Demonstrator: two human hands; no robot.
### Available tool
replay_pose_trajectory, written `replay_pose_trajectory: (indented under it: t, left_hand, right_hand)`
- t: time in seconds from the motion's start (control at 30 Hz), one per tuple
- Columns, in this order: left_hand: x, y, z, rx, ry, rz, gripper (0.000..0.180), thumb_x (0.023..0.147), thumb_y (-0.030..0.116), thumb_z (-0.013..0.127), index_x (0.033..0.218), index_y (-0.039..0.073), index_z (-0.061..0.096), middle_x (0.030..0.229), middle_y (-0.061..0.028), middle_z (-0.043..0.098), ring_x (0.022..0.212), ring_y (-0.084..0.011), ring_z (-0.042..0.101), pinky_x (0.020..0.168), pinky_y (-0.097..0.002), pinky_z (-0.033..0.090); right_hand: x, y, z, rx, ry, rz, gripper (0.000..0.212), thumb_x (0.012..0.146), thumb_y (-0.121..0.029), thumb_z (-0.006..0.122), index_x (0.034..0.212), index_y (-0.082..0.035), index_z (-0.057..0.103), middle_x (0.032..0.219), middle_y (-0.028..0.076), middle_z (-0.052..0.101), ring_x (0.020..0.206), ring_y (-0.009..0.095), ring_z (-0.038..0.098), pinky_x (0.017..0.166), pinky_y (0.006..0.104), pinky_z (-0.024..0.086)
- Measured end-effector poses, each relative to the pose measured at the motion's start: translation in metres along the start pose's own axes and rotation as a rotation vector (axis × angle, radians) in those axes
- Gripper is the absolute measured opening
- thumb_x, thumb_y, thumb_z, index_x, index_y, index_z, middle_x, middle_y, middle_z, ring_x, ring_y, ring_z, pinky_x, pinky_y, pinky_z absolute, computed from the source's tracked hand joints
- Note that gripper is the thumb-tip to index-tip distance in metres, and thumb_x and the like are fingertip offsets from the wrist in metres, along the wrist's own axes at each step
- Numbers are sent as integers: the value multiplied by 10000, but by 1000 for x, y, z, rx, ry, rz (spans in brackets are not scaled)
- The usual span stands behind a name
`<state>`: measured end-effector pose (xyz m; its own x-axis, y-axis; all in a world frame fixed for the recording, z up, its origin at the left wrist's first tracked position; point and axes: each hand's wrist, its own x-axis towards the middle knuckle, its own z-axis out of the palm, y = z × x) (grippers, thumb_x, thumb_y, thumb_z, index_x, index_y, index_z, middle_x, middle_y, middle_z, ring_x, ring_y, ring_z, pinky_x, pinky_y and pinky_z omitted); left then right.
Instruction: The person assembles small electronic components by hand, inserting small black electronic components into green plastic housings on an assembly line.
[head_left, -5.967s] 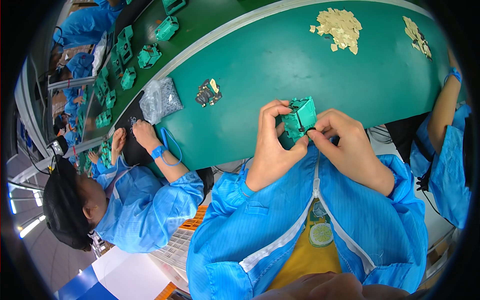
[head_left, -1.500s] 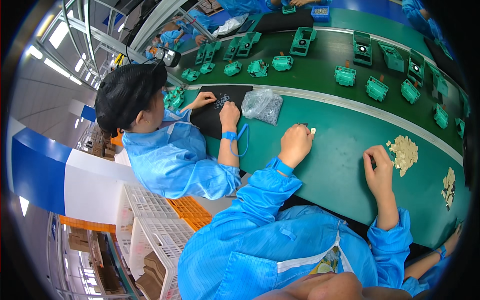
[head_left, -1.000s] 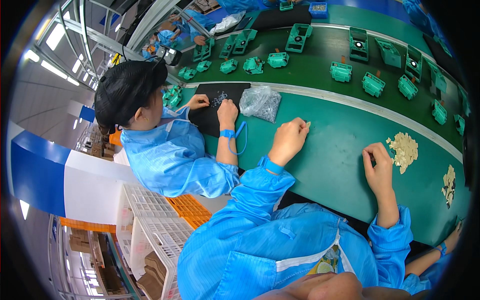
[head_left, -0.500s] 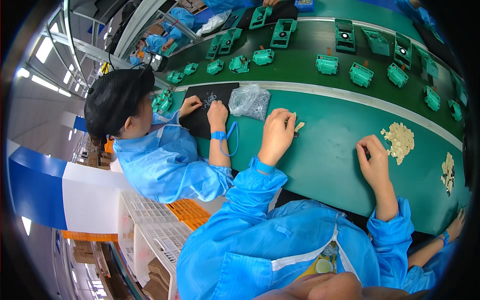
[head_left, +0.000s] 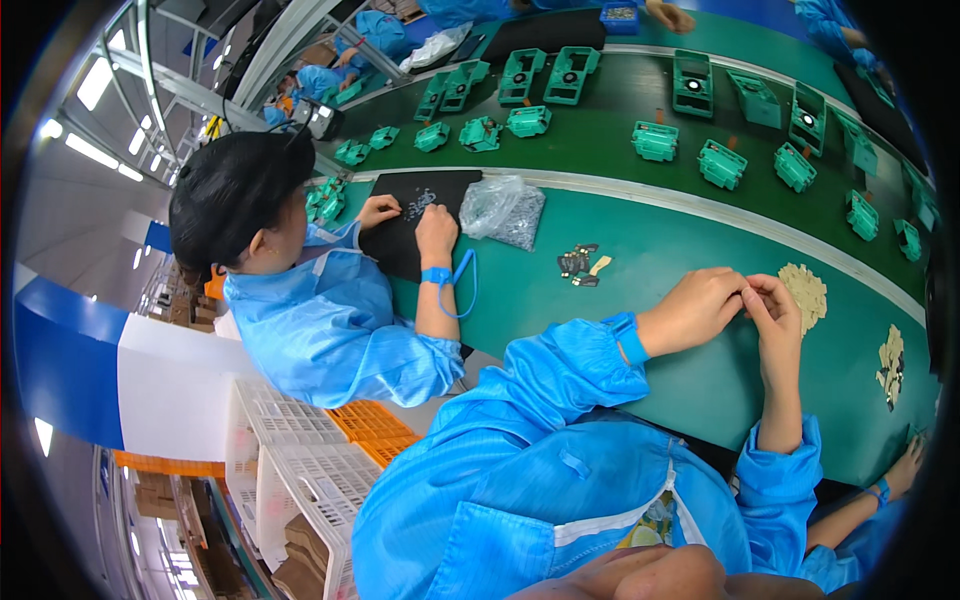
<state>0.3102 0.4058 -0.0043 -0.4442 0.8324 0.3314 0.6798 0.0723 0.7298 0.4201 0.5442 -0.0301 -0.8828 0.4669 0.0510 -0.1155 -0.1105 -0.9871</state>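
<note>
My left hand (head_left: 697, 308) and my right hand (head_left: 777, 318) meet over the green tabletop (head_left: 500, 275), fingertips pinched together. Whatever lies between their fingers is too small and too hidden to make out. Just beyond my right hand is a pile of small cream-coloured flat pieces (head_left: 808, 300). To the left of my hands, small dark pieces (head_left: 572, 263) lie in a loose group, with one cream piece (head_left: 600, 265) at their right edge. A second pile of cream and dark pieces (head_left: 890, 362) sits farther right.
On my left a co-worker (head_left: 320, 290) handles small parts on a black mat (head_left: 400, 245), beside a clear plastic bag (head_left: 505, 210) of parts. A dark green conveyor (head_left: 590, 140) behind carries several green plastic housings (head_left: 655, 140). Another person's hand (head_left: 905, 468) is at right.
My left hand has moved right, from above the dark pieces to my right hand, uncovering those pieces. My right hand has shifted slightly and its fingertips now meet the left's.
</note>
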Motion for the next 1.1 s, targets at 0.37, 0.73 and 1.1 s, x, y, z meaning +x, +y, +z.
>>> replay_pose_trajectory:
  t: [0.37,0.73,1.1]
  left_hand:
    - [-14,0,-10,-623,-73,-369,202,951,115,685,1072,-43,654,876,-108,725,801,-115,675,711,-268,537]
    - [-68,-53,-87,328,394,-387,139,927,106,684,974,-18,725,915,-149,720,751,-267,716,681,-330,559]
    - [-53,-47,-75,815,454,-172,46,823,110,709,796,76,723,827,-107,649,838,-306,635,709,-459,466]
  right_hand:
    - [-2,2,-12,277,-67,299,111,984,-141,650,979,-30,653,814,14,643,690,87,592,653,228,474]
    - [-2,2,-20,303,58,299,92,971,-124,672,1005,-40,657,881,2,630,733,79,580,664,214,468]
    - [1,18,-28,291,120,261,127,956,-50,666,1075,-7,660,908,21,641,789,93,616,719,223,499]
